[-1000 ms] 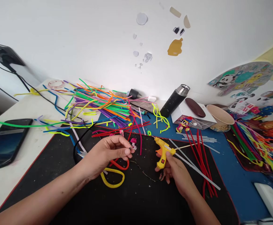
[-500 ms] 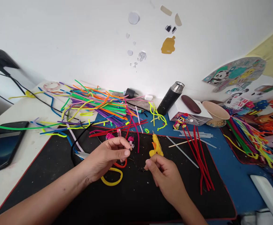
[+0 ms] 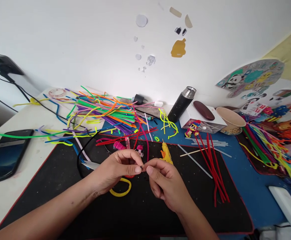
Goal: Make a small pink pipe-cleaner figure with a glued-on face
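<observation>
In the middle of the head view, my left hand (image 3: 120, 166) pinches a tiny black piece (image 3: 141, 167) between thumb and forefinger. My right hand (image 3: 166, 181) is closed in a pinch right beside it, the fingertips almost touching. A thin dark strand ran between both hands a moment ago; now my fingers mostly hide it. Under my left hand lie scissors (image 3: 90, 165), their red and yellow handles partly covered. Just beyond my right hand is a yellow glue gun (image 3: 167, 153). Small pink-and-black figures (image 3: 140, 150) lie behind my left fingers.
Colourful pipe cleaners (image 3: 105, 113) are heaped at the back left. Red pipe cleaners (image 3: 212, 170) and glue sticks (image 3: 195, 161) lie on the right of the black mat (image 3: 140, 216). A black flask (image 3: 181, 105) stands by a white box (image 3: 207, 121). A phone (image 3: 7, 155) rests far left.
My right hand has moved left and up to meet my left hand, closing the gap that the thin dark strand spanned. My left hand has shifted slightly right and down.
</observation>
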`<state>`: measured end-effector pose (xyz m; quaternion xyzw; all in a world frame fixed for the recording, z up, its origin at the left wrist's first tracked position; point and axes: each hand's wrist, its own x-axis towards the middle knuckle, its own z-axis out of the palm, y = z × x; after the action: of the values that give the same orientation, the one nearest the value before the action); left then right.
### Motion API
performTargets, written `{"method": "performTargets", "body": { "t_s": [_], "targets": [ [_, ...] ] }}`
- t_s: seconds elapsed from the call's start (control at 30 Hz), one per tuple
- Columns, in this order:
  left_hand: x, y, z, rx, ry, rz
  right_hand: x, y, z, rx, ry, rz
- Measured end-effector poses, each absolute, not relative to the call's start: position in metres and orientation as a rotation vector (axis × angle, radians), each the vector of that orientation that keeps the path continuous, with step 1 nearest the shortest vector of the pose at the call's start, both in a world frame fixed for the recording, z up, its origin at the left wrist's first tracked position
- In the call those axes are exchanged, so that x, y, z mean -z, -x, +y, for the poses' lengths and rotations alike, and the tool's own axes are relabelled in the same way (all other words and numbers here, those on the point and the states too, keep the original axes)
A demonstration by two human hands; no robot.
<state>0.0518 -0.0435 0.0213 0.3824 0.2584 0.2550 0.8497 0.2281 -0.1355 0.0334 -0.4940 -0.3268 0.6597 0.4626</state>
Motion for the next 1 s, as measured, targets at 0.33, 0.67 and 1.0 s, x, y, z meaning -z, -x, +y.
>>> {"method": "performTargets", "body": {
  "t_s": [0.33,0.67,1.0],
  "targets": [
    [-0.0171,-0.0516,-0.0438,-0.537,-0.898,0.482,-0.0303,-0.2265,-0.1349,-1.718,1.089,-0.691],
    [-0.0193,-0.0466,-0.0415,-0.591,-1.207,0.468,-0.0266,-0.2274,-0.1343,-1.776,1.037,-0.666],
    [-0.0208,-0.0451,-0.0450,-0.598,-1.248,0.488,-0.0268,-0.2267,-0.1346,-1.813,1.038,-0.650]
  ]
}}
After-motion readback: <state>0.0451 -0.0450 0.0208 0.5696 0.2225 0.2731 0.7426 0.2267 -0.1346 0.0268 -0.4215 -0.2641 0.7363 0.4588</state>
